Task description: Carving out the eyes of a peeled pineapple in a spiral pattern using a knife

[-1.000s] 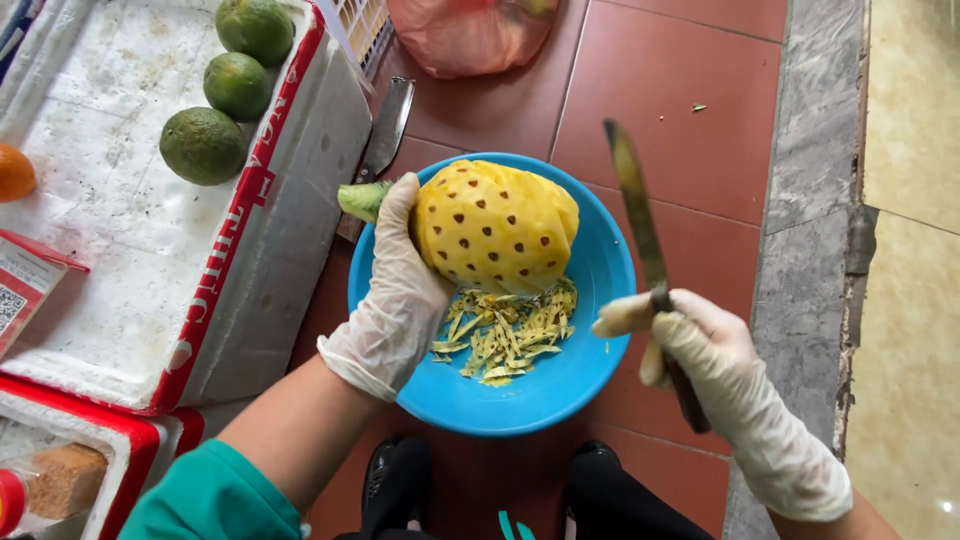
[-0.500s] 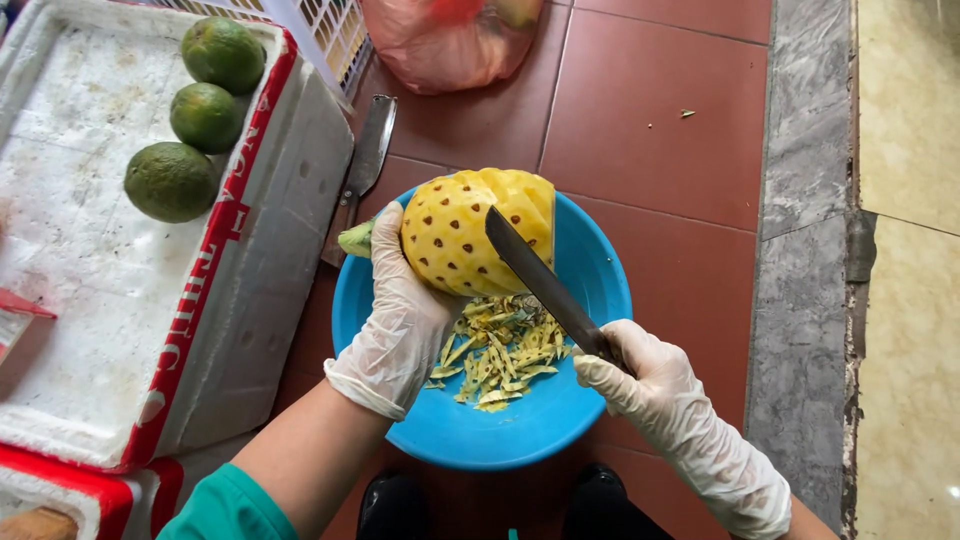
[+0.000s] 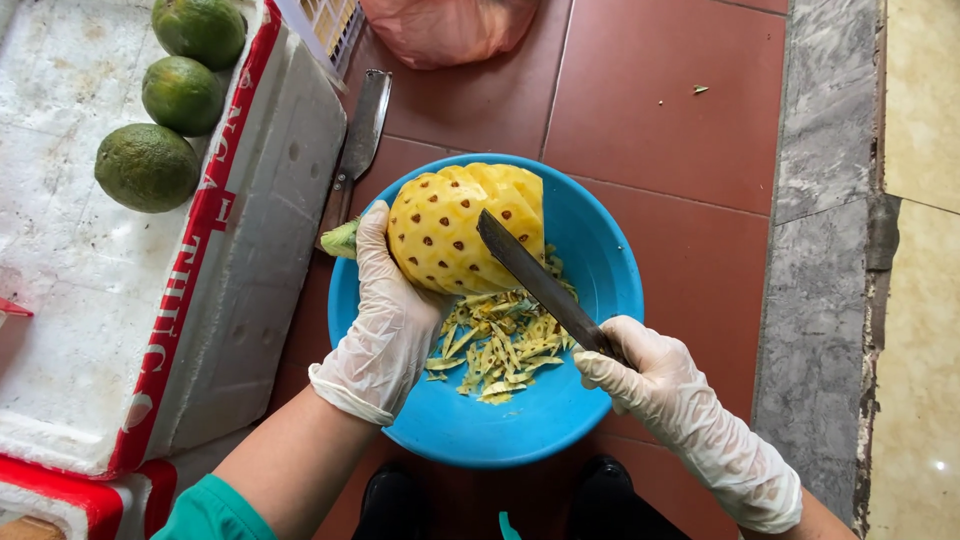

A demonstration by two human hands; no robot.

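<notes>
Two gloved | left hand [image 3: 385, 320] grips pineapple [image 3: 455, 225] | right hand [image 3: 640, 370] holds knife [image 3: 535, 280]

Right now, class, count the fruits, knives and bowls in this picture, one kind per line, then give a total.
Green citrus fruits: 3
Peeled pineapple: 1
Knives: 2, held knife, knife on floor
Blue bowl: 1
Total: 7
</notes>
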